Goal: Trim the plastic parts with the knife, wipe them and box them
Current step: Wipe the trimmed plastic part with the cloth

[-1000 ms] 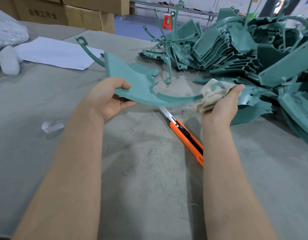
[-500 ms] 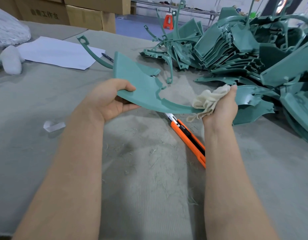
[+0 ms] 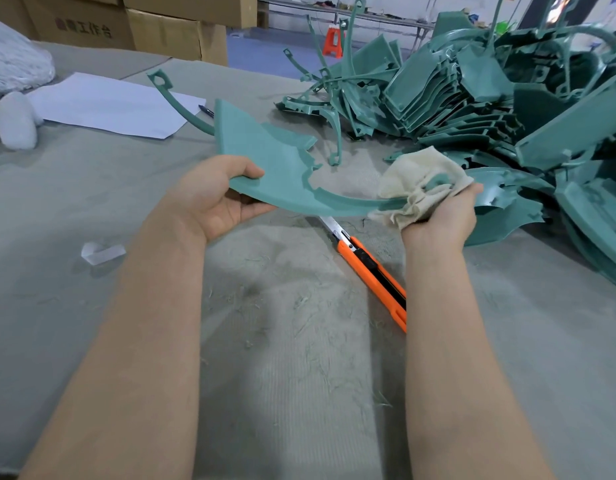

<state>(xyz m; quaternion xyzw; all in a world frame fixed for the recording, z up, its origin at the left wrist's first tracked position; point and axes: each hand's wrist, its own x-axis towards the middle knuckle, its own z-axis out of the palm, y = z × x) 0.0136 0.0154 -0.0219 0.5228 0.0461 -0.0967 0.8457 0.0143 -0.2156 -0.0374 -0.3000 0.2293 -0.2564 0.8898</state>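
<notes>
Head view, from left to right. At far left edge, white bundle point(image 3: 15, 57) and sheet of paper point(image 3: 105, 103) on the table point(image 3: 57, 202), with cardboard boxes point(image 3: 168, 32) behind, all well apart from the hands. Nearer, small clear plastic scrap point(image 3: 102, 252) lying alone. Left hand point(image 3: 213, 199) with thumb on top and fingers curled beneath, gripping the wide flat end of the green plastic part point(image 3: 265, 157), held above the table. Compared with half a second ago, tilted up a little more, more of the flat face showing. Below the thin curved arm of the part, orange knife point(image 3: 372, 271) lying flat, blade out and pointing away, in the same place as before. Right hand point(image 3: 441, 216) closed around cream cloth point(image 3: 417, 181), now wrapped over the arm's end and more spread than before, some green showing between folds. Just beyond, big pile of green parts point(image 3: 507, 98) reaching the right edge. Most open room left of the left forearm, up to the paper; between the forearms only thin shavings point(image 3: 299, 306).
</notes>
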